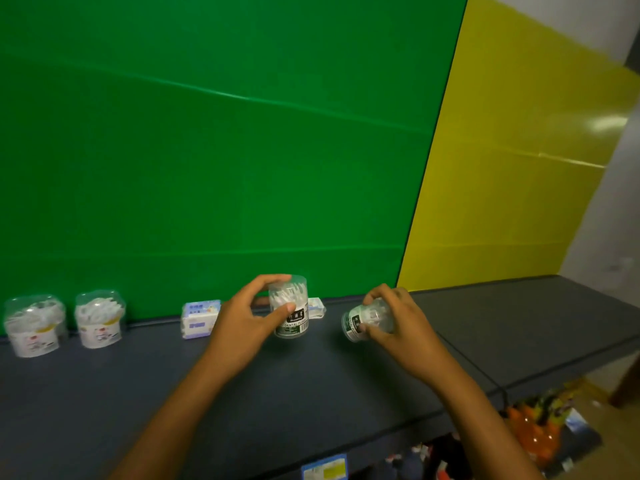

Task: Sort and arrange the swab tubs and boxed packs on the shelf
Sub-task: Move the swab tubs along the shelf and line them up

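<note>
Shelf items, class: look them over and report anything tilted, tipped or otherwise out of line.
One stands out: the floss tub gripped by the right hand is tipped on its side, base toward the camera. The tub in the left hand is upright, as are the two swab tubs at left.

The scene is dimly and evenly lit. A bright glare patch is seen on the yellow panel (607,123). Straight lines are bent near the edges. The tubs (33,325) at left are blurred, perhaps by motion.
</note>
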